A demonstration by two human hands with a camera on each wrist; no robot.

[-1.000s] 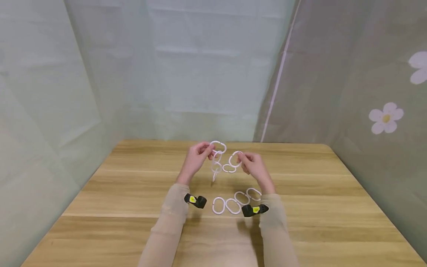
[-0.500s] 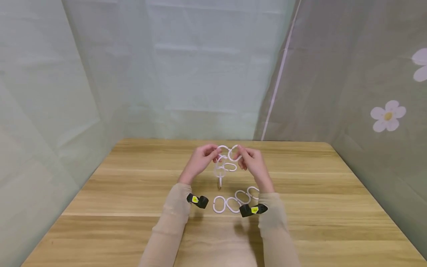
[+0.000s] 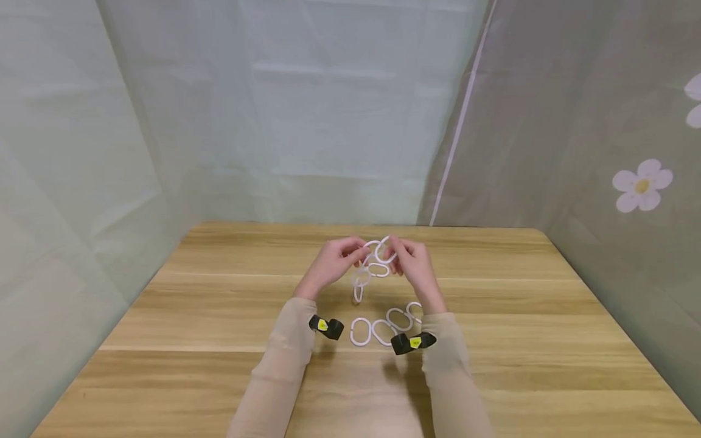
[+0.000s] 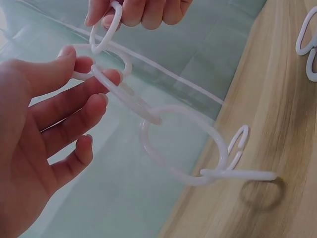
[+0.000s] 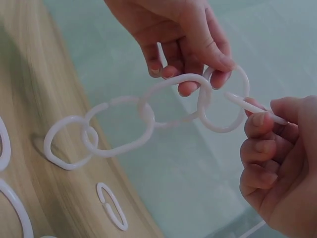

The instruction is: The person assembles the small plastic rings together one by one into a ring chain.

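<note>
Head view shows both hands raised above the bench (image 3: 219, 316), the left hand (image 3: 333, 265) pinching the top link of a white ring chain (image 3: 366, 275) that dangles down. The right hand (image 3: 413, 266) pinches a white ring (image 3: 384, 248) against that top link. Loose rings (image 3: 383, 325) lie on the bench between the wrists.

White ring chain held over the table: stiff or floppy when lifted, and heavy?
Likely floppy as a whole: the ring chain droops from the left hand and right hand with its low end near the table. Each link probably stays rigid, since the ovals keep their shape. Probably light: fingertips alone carry it, and the plastic looks thin.
</note>
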